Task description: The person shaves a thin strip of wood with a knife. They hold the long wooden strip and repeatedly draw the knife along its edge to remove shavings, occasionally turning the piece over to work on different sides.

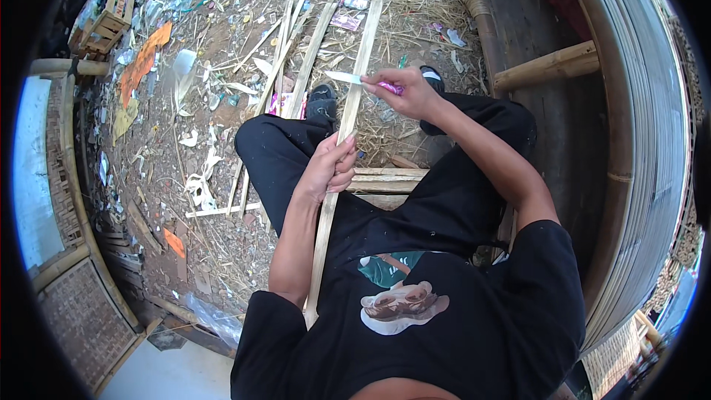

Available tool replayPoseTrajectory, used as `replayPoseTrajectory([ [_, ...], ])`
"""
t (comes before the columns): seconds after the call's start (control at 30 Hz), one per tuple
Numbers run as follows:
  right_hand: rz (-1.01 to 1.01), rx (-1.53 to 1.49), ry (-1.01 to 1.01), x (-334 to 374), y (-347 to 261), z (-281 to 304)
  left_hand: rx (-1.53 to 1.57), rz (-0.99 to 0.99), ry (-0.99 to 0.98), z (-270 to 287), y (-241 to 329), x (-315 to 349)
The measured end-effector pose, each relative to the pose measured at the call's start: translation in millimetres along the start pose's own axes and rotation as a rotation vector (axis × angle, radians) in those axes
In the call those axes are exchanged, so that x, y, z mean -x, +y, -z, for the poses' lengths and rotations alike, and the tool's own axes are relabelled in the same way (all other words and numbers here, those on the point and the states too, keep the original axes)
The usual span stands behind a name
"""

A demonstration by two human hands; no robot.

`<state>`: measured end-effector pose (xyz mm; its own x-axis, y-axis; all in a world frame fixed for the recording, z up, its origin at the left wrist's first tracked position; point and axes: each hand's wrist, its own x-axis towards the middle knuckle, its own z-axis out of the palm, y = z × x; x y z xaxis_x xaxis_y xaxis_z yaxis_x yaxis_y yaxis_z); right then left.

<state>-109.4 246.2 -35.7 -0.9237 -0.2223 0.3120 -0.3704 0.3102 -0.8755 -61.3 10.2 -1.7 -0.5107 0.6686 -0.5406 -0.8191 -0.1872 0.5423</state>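
Note:
A long, pale bamboo strip (369, 26) runs from my lap out past my knees, tilted slightly right at its far end. My left hand (330, 167) is wrapped round it near its middle. In my right hand (407, 92) is a knife (342, 76) with a pink-purple handle. Its light blade points left and lies across the strip, beyond my left hand; whether it cuts in cannot be seen. More bamboo strips (311, 55) lie on the ground ahead, left of the held one. Between my thighs, several wooden slats (385, 180) lie crosswise.
Plastic scraps, straw and shavings litter the dirt ground, with a torn orange sheet (144, 63) at left. A wooden crate (111, 4) stands far left. Close on my right are a bamboo crosspiece (548, 65) and a slatted bamboo structure (637, 178). A woven panel (85, 318) is at lower left.

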Motion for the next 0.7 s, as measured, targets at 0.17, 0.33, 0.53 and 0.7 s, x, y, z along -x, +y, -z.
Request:
replayPoseTrajectory([
  [0.17,-0.104,0.134,-0.044,-3,30,21,-0.057,0.053,0.026,-2,0,-1],
  [0.33,-0.167,0.063,0.107,-3,29,19,-0.072,0.063,0.028,-2,-1,2],
  [0.53,-0.194,0.134,0.048,-15,57,54,-0.121,0.094,0.027,-9,-2,0],
  [0.7,-0.126,0.042,0.049,-1,31,23,-0.211,0.104,0.048,-5,-4,4],
])
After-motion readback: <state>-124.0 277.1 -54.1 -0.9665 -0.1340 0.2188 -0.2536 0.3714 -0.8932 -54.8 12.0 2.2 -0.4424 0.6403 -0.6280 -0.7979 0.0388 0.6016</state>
